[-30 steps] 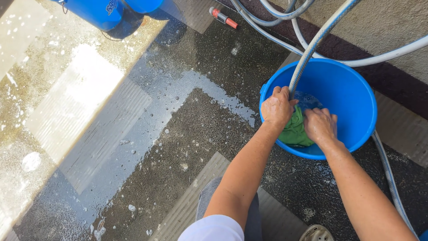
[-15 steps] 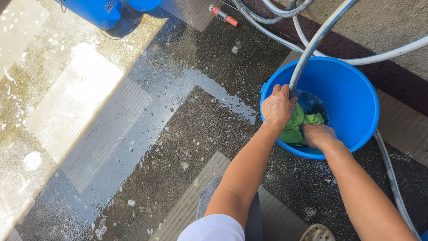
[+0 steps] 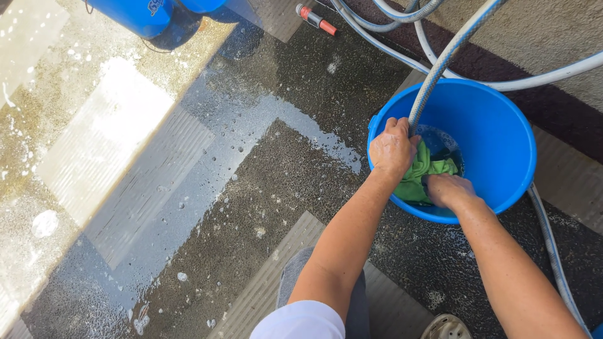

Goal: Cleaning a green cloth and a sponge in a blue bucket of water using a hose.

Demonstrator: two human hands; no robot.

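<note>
Since the earlier frames, the right hand [image 3: 447, 188] has gone a little lower and nearer to the person, along the near inner wall of the round blue plastic bucket [image 3: 502, 135], while the left hand [image 3: 392, 149] has stayed at its place on the hose. The crumpled green cloth [image 3: 422, 172] now shows more between both hands than it did one second ago.

The left hand is closed around the grey braided water hose [image 3: 440, 66], just at the bucket's left rim, and the hose end goes down into the bucket beside it. The right hand lies on the green cloth inside the bucket, fingers bent over the fabric; whether they really grip it or only press on it I cannot tell. The cloth is inside the bucket, at its left near side, touching both hands, with dark water just behind it.

The bucket stands on the wet dark pavement [image 3: 264, 207], which has soap foam in patches. More loops of hose lie behind the bucket. An orange and black hose nozzle [image 3: 316, 19] rests near the top, and a blue plastic container [image 3: 135, 14] stands at the upper left.
</note>
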